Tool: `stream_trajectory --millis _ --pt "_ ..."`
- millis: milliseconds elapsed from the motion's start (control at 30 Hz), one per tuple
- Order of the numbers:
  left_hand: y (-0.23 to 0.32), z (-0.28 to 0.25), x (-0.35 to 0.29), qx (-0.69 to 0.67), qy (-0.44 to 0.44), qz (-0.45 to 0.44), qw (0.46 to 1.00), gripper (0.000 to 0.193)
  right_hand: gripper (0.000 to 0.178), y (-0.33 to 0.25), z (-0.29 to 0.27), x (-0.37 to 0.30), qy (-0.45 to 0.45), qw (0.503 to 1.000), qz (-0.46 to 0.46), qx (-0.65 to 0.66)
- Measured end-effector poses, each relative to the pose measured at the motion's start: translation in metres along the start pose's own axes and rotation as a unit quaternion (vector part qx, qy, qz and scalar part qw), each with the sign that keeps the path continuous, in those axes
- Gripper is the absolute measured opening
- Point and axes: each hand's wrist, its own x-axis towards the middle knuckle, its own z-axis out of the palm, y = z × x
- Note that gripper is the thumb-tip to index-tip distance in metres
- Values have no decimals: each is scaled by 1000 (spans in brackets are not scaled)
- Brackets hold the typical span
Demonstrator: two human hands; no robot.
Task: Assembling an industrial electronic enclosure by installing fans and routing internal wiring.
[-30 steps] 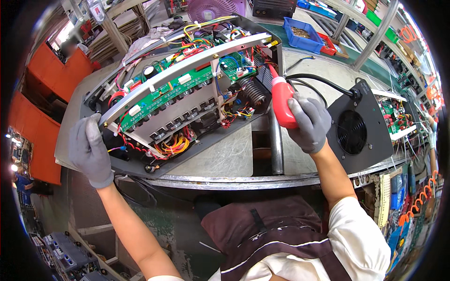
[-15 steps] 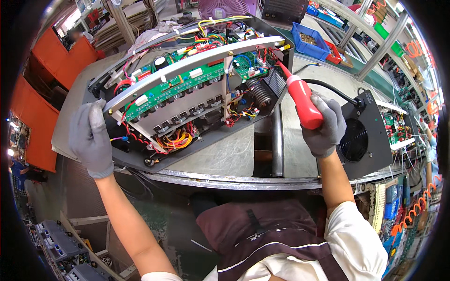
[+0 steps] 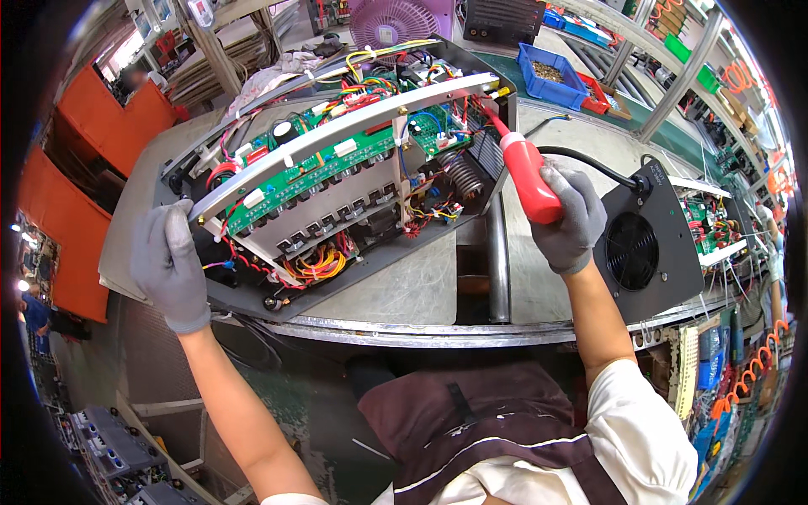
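An open electronics chassis [image 3: 387, 252] lies at an angle on the workbench. Inside it are a green circuit board [image 3: 307, 172], coloured wires and a coiled black part [image 3: 461, 171]. A long silver metal rail [image 3: 337, 124] runs across its top. My left hand [image 3: 172, 265], in a grey glove, grips the rail's near left end, its thumb up against it. In my gloved right hand [image 3: 575, 215] is a red squeeze bottle [image 3: 532, 178], tilted so that its long thin nozzle points up and left to the wires by the rail's right end. Whether the tip touches anything I cannot tell.
Right of my right hand stands a black panel with a round fan [image 3: 632, 251], a thick black cable leading to it. Behind are a blue bin [image 3: 551, 80] of small parts, a red bin [image 3: 596, 94] and a purple fan [image 3: 389, 25]. A metal edge [image 3: 404, 335] borders the bench.
My right hand and the red bottle have shifted slightly left, bringing the nozzle closer to the rail's right end. My left hand keeps its hold on the rail.
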Motion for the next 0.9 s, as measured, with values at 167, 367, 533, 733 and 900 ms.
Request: stream_trajectory --millis 167,367,533,733,900 --pt "1 -2 0 -11 -4 -16 1000 22 50 -8 -2 15 -15 1000 12 19" --pt "1 -2 1 -3 -9 -3 1000 24 44 -14 -8 23 -47 998 34 10" --pt "2 -3 0 4 -5 -18 1000 24 43 -14 -8 25 -47 997 51 16" --pt "2 -2 2 19 -3 9 1000 24 48 -5 -3 21 1 999 30 14" --pt "2 -2 0 23 3 6 1000 24 44 -9 -5 24 -15 999 48 12"
